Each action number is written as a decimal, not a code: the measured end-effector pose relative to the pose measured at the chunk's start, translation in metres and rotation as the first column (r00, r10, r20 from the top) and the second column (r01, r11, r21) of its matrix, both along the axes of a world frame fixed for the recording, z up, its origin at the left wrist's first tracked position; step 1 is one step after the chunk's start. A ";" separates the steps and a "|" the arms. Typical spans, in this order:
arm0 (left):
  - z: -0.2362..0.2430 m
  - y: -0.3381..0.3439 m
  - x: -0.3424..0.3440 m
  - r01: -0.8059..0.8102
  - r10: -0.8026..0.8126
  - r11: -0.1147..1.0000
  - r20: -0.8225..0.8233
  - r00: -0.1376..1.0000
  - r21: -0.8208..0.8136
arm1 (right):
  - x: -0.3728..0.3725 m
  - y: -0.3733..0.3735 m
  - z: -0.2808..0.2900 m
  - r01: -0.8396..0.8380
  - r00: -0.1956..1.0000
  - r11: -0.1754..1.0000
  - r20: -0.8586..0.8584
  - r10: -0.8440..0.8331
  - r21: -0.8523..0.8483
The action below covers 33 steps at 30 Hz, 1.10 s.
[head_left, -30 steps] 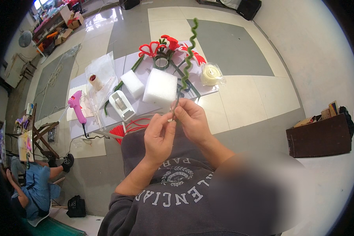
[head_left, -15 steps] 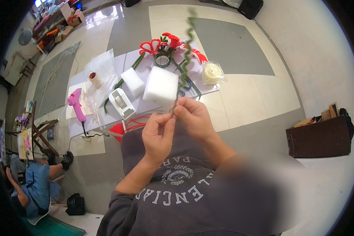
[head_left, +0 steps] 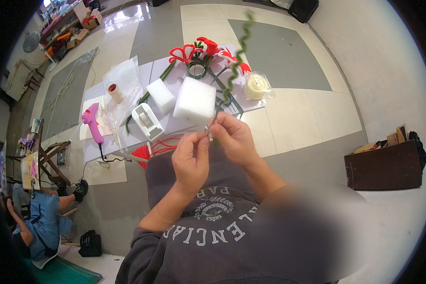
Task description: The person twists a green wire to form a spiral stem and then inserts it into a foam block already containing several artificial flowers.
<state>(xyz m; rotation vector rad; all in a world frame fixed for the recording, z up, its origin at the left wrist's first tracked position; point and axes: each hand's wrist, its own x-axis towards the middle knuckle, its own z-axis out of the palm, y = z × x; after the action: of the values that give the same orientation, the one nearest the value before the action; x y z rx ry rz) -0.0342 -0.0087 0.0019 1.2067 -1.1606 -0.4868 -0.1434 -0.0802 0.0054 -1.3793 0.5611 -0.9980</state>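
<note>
Both hands meet just short of the table's near edge, pinching the lower end of a wavy green fuzzy stem (head_left: 234, 73). My right hand (head_left: 234, 139) grips it between thumb and fingers. My left hand (head_left: 190, 158) is closed at its very end, where a small pale bit shows between the fingertips. Beyond the hands stands a white foam block (head_left: 194, 100), with a smaller foam block (head_left: 161, 95) to its left. Red and white fuzzy flowers (head_left: 185, 53) with green stems lie at the far side, around a roll of tape (head_left: 196, 71).
On the white table (head_left: 158, 66) are a white tape dispenser (head_left: 147, 122), a pink glue gun (head_left: 92, 122), a spool (head_left: 114, 92), clear plastic bags and a wrapped pale yellow roll (head_left: 257, 86). Red cords (head_left: 163, 146) hang at the near edge. A person (head_left: 45, 217) sits at left.
The wavy stem's top has swung to the right and tilted more. My fingertips have shifted slightly along its lower end, and a pale bit now shows there.
</note>
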 end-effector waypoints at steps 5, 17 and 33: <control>-0.006 -0.011 0.001 -0.149 0.184 0.977 0.257 0.949 -0.152 | 0.008 0.008 0.004 0.187 0.976 0.952 -0.067 -0.209 -0.242; -0.005 -0.007 -0.002 0.024 -0.033 0.998 -0.188 0.982 -0.055 | 0.003 0.009 0.004 0.276 0.935 0.910 -0.133 -0.329 -0.310; -0.001 -0.004 0.007 0.223 -0.182 0.975 -0.523 0.833 0.016 | 0.002 0.011 0.016 0.142 0.990 0.987 -0.035 -0.139 0.071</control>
<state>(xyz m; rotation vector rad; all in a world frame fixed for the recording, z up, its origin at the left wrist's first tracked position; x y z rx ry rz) -0.0276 -0.0127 0.0009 0.9322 -0.8038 -0.9641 -0.1415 -0.0691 0.0214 -1.3051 0.7184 -1.0611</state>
